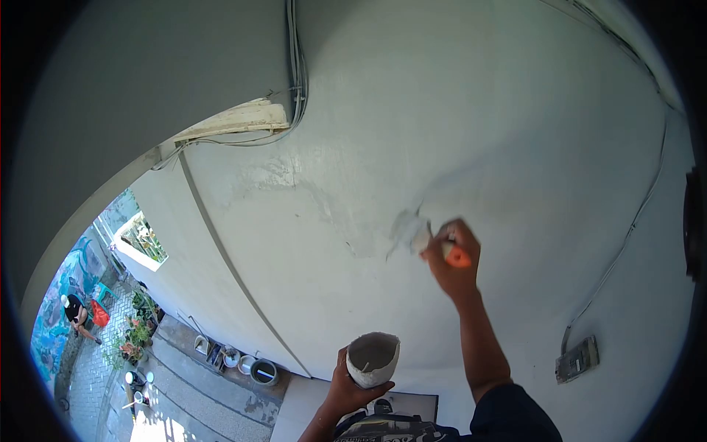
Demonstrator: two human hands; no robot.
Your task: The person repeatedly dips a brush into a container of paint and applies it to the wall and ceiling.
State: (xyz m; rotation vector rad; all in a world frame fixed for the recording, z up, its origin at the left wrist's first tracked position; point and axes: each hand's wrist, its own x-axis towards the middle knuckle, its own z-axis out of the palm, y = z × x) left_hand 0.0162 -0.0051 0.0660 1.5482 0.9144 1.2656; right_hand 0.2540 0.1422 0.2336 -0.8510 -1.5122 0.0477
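My right hand (455,264) grips a small scraper with an orange handle (456,255) and presses its blade against the white wall (479,118). A grey patch of fresh filler (406,225) lies on the wall just left of the blade. Lower down, my left hand (347,390) holds a white cup-shaped container (373,359) smeared with grey filler, its mouth turned toward me. The two hands are apart, the left below and to the left of the right.
Cables (297,66) run down the wall at the top and another cable leads to a grey box (577,359) at lower right. Far below at left lie buckets (263,372), potted plants (135,335) and a crouching person (76,313).
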